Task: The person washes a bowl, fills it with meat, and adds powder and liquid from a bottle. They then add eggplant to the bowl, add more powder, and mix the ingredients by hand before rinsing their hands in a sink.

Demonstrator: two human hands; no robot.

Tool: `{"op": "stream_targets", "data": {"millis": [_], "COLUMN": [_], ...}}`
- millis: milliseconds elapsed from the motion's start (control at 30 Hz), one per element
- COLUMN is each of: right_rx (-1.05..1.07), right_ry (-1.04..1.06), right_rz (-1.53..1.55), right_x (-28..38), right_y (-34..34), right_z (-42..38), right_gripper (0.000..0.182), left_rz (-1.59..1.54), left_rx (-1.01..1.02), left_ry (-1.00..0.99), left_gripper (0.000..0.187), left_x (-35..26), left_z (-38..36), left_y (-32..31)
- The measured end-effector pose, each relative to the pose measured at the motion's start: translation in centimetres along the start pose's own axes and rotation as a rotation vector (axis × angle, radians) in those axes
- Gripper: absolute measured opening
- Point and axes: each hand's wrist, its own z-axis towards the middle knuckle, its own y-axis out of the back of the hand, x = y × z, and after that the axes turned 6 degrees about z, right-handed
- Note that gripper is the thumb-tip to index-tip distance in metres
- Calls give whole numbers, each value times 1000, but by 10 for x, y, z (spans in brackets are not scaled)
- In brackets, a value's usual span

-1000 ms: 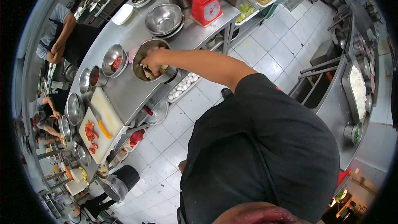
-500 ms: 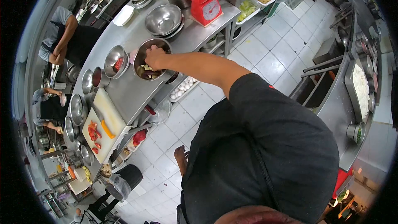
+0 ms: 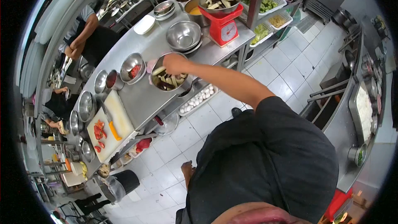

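Observation:
My right arm stretches across to a deep steel pot (image 3: 187, 84) on the counter. My right hand (image 3: 175, 64) is over its far side, fingers bent down into it and partly hidden. Cut eggplant pieces (image 3: 168, 82), pale with dark skin, lie in the pot below it. What the fingers hold cannot be made out. My left hand (image 3: 188, 169) hangs low beside my body, fingers loosely bent, nothing visible in it. Behind the pot stands a red scale (image 3: 224, 31) carrying a steel bowl (image 3: 220, 11) of more eggplant strips.
Stacked steel bowls (image 3: 183, 35) stand behind the pot. Left are a bowl (image 3: 132, 64) with chopped red food and a white cutting board (image 3: 120, 114) with red pieces and an orange-handled knife (image 3: 114, 130). Eggs (image 3: 199, 99) sit underneath. Co-workers (image 3: 83, 33) stand across the counter.
The view has shifted, so the counter appears farther right and lower. My right hand stays at the pot, now nearer its far rim, and more eggplant shows. My left hand still hangs down.

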Motion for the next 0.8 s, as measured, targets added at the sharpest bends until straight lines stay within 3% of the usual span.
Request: {"op": "stream_targets", "data": {"millis": [33,100,133,167,200,233,267,300,367,400,467,533,633,667,700,767,800], "right_rx": [1,-103,-183,-234,-224,-367,-406,-427,-466,-412,-150,-55,-165,-146,-178,-191,-186], "right_ry": [-5,-59,27,-50,-90,-63,-52,-107,-124,-88,-137,-336,-338,-429,-483,90,-6], "right_rz": [44,468,293,319,417,236,175,158,76,-559,-516,-276,-393,-355,-329,-1125,-1059], "right_x": [15,20,-3,14,0,-11,-18,-14,-94,-103,-113,-120,-135,-129,-120,-226,-239], "right_y": [25,74,90,135,164,189,218,245,284,299,308,311,318,320,322,344,344], "right_z": [-19,-44,-27,-54,-50,-49,-54,-61,-29,-19,-23,-29,-32,-34,-39,20,23], "right_gripper": [29,30,32,34,37,37,36,33,29,30,32,48,57,60,48,28,27], "left_rz": [-427,-423,-466,-509,-621,-723,-783,-783,-783,-772,-783,-778,-765,-766,-774,-793,-774], "left_rx": [-80,-112,-117,-122,-125,-121,-127,-129,-139,-147,-144,-134,-110,-113,-123,-131,-126], "left_ry": [411,319,315,311,474,641,683,675,652,630,590,573,599,614,613,599,585], "left_gripper": [24,26,28,29,30,30,32,31,31,30,29,27,26,25,24,23,23], "left_x": [-37,-39,-36,-32,-65,-97,-109,-116,-125,-123,-125,-128,-132,-129,-129,-130,-139], "left_z": [-4,12,19,27,33,34,37,41,50,54,59,66,64,59,63,59,57], "left_y": [17,18,16,13,31,53,61,64,68,65,65,67,68,68,67,65,72]}}
